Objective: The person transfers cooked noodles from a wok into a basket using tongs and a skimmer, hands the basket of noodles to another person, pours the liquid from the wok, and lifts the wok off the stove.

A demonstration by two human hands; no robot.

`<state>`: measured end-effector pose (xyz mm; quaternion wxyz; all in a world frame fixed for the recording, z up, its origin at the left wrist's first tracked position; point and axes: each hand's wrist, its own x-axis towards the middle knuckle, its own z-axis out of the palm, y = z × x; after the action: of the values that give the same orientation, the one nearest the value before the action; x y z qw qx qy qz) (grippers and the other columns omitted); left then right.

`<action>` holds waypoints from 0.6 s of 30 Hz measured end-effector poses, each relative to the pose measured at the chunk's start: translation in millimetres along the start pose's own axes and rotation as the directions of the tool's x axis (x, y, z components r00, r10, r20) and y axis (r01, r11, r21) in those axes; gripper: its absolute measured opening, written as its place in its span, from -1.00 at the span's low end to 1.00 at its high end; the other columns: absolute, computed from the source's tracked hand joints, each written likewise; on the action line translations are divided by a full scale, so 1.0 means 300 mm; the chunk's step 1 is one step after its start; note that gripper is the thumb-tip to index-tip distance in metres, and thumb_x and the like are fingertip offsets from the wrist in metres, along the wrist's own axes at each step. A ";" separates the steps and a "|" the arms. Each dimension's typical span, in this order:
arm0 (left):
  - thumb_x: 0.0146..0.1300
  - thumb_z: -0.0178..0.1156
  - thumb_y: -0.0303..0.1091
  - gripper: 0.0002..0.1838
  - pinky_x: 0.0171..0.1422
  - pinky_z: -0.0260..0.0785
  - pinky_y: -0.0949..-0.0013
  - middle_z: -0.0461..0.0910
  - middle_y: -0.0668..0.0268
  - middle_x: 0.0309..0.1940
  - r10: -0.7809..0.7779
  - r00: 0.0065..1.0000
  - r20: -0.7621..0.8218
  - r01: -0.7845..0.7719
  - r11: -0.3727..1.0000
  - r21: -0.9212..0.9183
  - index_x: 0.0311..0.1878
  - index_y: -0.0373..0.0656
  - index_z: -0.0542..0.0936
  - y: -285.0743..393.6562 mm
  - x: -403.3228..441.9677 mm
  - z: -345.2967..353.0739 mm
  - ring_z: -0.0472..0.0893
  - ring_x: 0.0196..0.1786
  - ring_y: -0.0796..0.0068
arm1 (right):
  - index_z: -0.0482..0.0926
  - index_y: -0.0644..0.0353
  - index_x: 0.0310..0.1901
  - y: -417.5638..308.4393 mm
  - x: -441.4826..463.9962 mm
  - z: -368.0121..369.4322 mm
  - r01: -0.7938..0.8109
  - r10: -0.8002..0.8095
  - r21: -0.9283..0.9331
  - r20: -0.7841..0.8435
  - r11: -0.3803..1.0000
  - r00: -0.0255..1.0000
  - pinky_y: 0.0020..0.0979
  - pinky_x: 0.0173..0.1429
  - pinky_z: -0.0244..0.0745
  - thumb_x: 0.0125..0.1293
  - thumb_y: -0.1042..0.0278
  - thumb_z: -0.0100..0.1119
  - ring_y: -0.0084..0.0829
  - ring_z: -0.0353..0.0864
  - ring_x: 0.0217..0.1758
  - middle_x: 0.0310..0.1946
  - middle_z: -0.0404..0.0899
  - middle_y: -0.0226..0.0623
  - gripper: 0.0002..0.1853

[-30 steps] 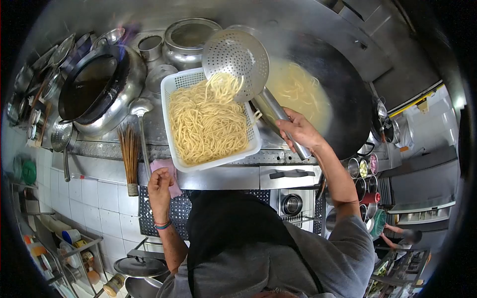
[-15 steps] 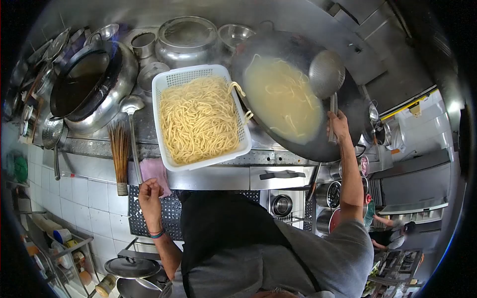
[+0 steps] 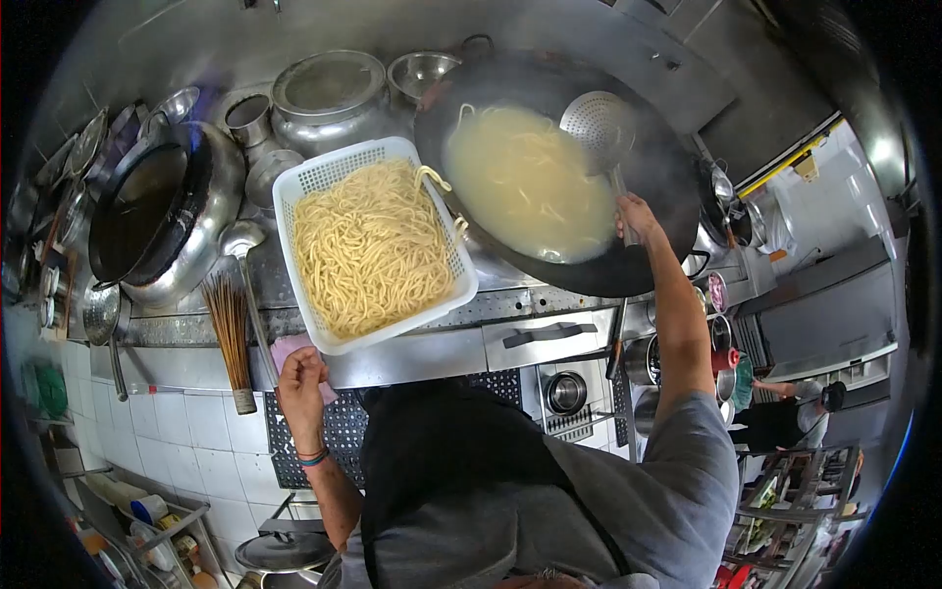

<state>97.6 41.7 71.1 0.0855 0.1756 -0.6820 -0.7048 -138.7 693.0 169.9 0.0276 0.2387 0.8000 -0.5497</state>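
Note:
My right hand (image 3: pixel 636 218) is closed on the handle of a perforated skimmer (image 3: pixel 598 128), whose bowl is at the cloudy liquid in a large dark wok (image 3: pixel 659 147). Pale noodles (image 3: pixel 538 147) show in that liquid. Left of the wok, a white plastic basket (image 3: pixel 378 339) holds a heap of yellow noodles (image 3: pixel 368 250), with a few strands over its right rim. Below the basket's left corner, my left hand (image 3: pixel 301 378) has its fingers curled beside a pink cloth (image 3: pixel 287 348) and the end of a ladle handle; whether it holds anything is hidden.
A bamboo brush (image 3: pixel 229 339), a ladle (image 3: pixel 240 239) and a second skimmer (image 3: pixel 101 312) lie at the counter's left. Behind them are a large pot (image 3: pixel 211 221) and a lidded pot (image 3: pixel 329 88). Another person (image 3: pixel 790 417) stands at the far right.
The skimmer has gone from above the basket to the wok, and its noodles are now in the basket. Since half a second ago, it has moved left over the liquid. The view has shifted.

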 end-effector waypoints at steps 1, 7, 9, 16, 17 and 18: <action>0.44 0.18 -0.39 -0.80 -0.17 0.44 0.50 0.60 0.39 -0.40 0.005 1.000 0.001 -0.005 1.000 0.001 0.02 -0.27 0.61 0.002 0.001 0.000 0.55 -0.32 0.63 | 0.34 0.13 0.07 -0.016 -0.005 0.001 -0.007 0.008 -0.028 0.030 1.000 1.000 -0.42 -0.65 0.40 0.48 0.14 0.09 -0.56 0.38 -0.67 -0.55 0.39 -0.43 -0.69; 0.43 0.19 -0.41 -0.81 -0.20 0.43 0.52 0.61 0.39 -0.41 0.003 1.000 -0.009 -0.003 1.000 -0.018 0.00 -0.29 0.62 -0.022 -0.027 -0.010 0.55 -0.35 0.63 | 0.33 0.12 0.06 -0.072 -0.016 0.013 -0.084 0.098 -0.082 0.194 0.993 0.976 -0.43 -0.66 0.37 0.48 0.17 0.10 -0.58 0.35 -0.68 -0.56 0.38 -0.45 -0.71; 0.43 0.21 -0.39 -0.81 -0.23 0.42 0.52 0.60 0.39 -0.42 0.005 1.000 -0.005 -0.005 1.000 -0.001 -0.01 -0.29 0.62 -0.030 -0.035 -0.021 0.54 -0.36 0.64 | 0.33 0.11 0.05 -0.071 -0.021 0.040 -0.091 0.105 -0.076 0.207 0.993 0.973 -0.42 -0.66 0.37 0.48 0.18 0.09 -0.58 0.34 -0.69 -0.56 0.38 -0.45 -0.72; 0.46 0.18 -0.38 -0.83 -0.25 0.40 0.52 0.56 0.42 -0.47 0.034 0.999 -0.019 -0.035 0.999 -0.042 -0.05 -0.29 0.61 -0.002 -0.048 -0.034 0.51 -0.38 0.65 | 0.34 0.07 -0.02 -0.085 -0.041 0.106 -0.119 0.136 -0.068 0.378 0.991 0.916 -0.45 -0.72 0.33 0.49 0.15 0.11 -0.60 0.32 -0.74 -0.55 0.40 -0.44 -0.76; 0.46 0.18 -0.38 -0.83 -0.25 0.40 0.52 0.55 0.42 -0.47 0.029 0.999 -0.029 -0.031 0.998 -0.061 -0.06 -0.29 0.61 0.008 -0.047 -0.031 0.51 -0.39 0.64 | 0.35 0.06 -0.03 -0.074 -0.039 0.111 -0.114 0.130 -0.064 0.420 0.991 0.898 -0.47 -0.73 0.32 0.49 0.14 0.11 -0.60 0.32 -0.74 -0.55 0.40 -0.44 -0.76; 0.46 0.18 -0.38 -0.83 -0.25 0.40 0.52 0.55 0.42 -0.47 0.024 0.999 -0.036 -0.027 0.996 -0.081 -0.06 -0.29 0.61 0.012 -0.044 -0.028 0.50 -0.39 0.64 | 0.35 0.07 -0.07 -0.088 -0.058 0.125 -0.129 0.140 -0.054 0.443 0.990 0.885 -0.47 -0.72 0.32 0.50 0.14 0.09 -0.61 0.33 -0.73 -0.54 0.40 -0.45 -0.78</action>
<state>112.5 38.4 76.4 0.1137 0.1756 -0.6532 -0.7277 -142.3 645.9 183.4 0.2509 0.1610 0.7601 -0.5774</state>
